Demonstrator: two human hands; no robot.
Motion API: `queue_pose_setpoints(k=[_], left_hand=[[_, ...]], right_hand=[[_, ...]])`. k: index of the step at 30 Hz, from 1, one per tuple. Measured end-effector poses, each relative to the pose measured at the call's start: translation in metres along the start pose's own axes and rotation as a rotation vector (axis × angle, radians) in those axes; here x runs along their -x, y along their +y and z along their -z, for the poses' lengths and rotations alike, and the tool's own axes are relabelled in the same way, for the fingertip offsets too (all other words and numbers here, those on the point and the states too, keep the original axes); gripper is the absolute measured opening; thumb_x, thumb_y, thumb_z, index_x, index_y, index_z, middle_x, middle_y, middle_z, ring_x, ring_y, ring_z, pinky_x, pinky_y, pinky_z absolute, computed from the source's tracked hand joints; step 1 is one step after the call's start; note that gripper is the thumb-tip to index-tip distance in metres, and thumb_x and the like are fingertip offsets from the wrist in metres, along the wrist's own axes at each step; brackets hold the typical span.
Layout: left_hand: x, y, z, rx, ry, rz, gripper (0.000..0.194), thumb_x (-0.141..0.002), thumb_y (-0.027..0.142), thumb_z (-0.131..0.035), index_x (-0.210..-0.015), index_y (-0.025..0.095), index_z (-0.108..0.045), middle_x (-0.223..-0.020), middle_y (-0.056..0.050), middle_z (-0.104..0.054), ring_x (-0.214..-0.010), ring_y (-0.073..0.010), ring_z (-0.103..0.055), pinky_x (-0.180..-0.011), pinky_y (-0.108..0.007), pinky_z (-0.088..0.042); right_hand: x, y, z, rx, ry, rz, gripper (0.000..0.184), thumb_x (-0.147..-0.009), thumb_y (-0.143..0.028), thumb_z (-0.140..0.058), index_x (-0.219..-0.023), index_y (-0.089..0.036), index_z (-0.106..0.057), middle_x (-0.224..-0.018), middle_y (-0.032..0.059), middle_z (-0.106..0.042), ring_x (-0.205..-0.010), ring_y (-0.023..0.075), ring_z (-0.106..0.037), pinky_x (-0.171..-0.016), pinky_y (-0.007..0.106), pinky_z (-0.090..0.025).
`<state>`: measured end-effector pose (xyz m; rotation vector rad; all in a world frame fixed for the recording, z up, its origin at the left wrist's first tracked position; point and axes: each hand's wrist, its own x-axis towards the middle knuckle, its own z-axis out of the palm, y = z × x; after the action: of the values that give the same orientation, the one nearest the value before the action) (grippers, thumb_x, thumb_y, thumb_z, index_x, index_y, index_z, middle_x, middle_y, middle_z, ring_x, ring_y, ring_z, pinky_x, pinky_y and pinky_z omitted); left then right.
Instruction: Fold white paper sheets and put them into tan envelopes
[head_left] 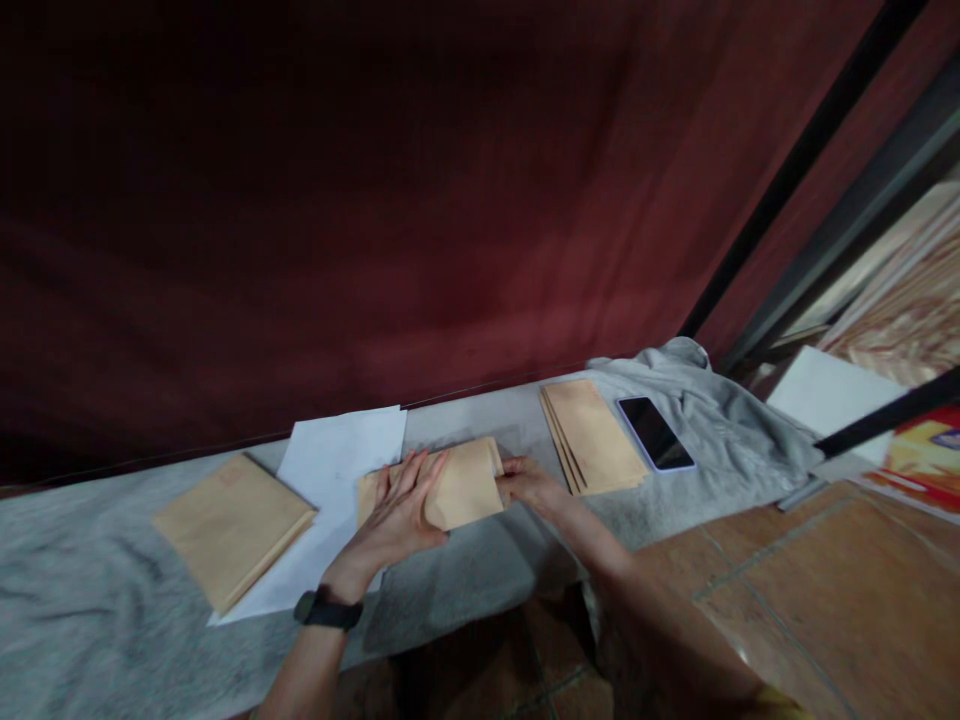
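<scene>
A brown paper envelope [469,485] lies on the grey cloth in front of me, partly over white paper sheets [341,450]. My left hand [401,515], a dark watch on its wrist, rests flat on the envelope's left part with fingers spread. At the envelope's right end my right hand [529,482] has its fingers closed on the edge. A small white strip shows at that end; whether it is paper inside, I cannot tell. The right fingertips are partly hidden. Just right of that hand lies a stack of brown envelopes [592,435].
More brown envelopes [232,530] lie stacked at the left on the white sheets. A phone [656,433] lies right of the envelope stack. The grey cloth [720,440] bunches up at the right end. Behind stands a dark red surface [450,200]; a black pole [795,180] slants at right.
</scene>
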<state>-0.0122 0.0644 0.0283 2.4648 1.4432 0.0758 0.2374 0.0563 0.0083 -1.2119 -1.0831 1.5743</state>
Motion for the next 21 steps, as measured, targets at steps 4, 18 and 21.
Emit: queue_pose_setpoints(k=[4, 18, 21], left_hand=[[-0.0001, -0.002, -0.0016, -0.007, 0.011, 0.002, 0.116, -0.069, 0.038, -0.077, -0.162, 0.031, -0.007, -0.168, -0.012, -0.015, -0.155, -0.0367, -0.008, -0.123, -0.06, -0.002], [0.0017, 0.0016, 0.0007, -0.001, -0.035, 0.035, 0.108, -0.072, 0.035, -0.076, -0.161, 0.031, -0.016, -0.17, -0.012, -0.005, -0.156, -0.036, -0.002, -0.122, -0.063, -0.001], [0.0014, 0.0005, -0.0007, -0.009, -0.02, 0.023, 0.107, -0.072, 0.033, -0.076, -0.161, 0.03, -0.016, -0.169, -0.014, -0.01, -0.156, -0.0358, -0.006, -0.122, -0.063, -0.003]], right_hand=[[0.0036, -0.0007, -0.0055, -0.064, -0.048, -0.041, 0.034, -0.054, -0.049, -0.084, -0.064, -0.019, -0.071, -0.062, 0.0026, -0.068, -0.061, 0.0193, -0.062, -0.063, 0.033, -0.049], [0.0006, 0.006, -0.0062, -0.098, -0.072, -0.033, 0.021, -0.059, -0.038, -0.08, -0.067, -0.021, -0.07, -0.069, 0.0026, -0.072, -0.065, 0.02, -0.064, -0.067, 0.033, -0.052], [0.001, 0.0072, -0.0055, -0.111, -0.065, -0.052, 0.026, -0.059, -0.04, -0.079, -0.071, -0.02, -0.069, -0.069, 0.0013, -0.071, -0.064, 0.0182, -0.064, -0.066, 0.031, -0.052]])
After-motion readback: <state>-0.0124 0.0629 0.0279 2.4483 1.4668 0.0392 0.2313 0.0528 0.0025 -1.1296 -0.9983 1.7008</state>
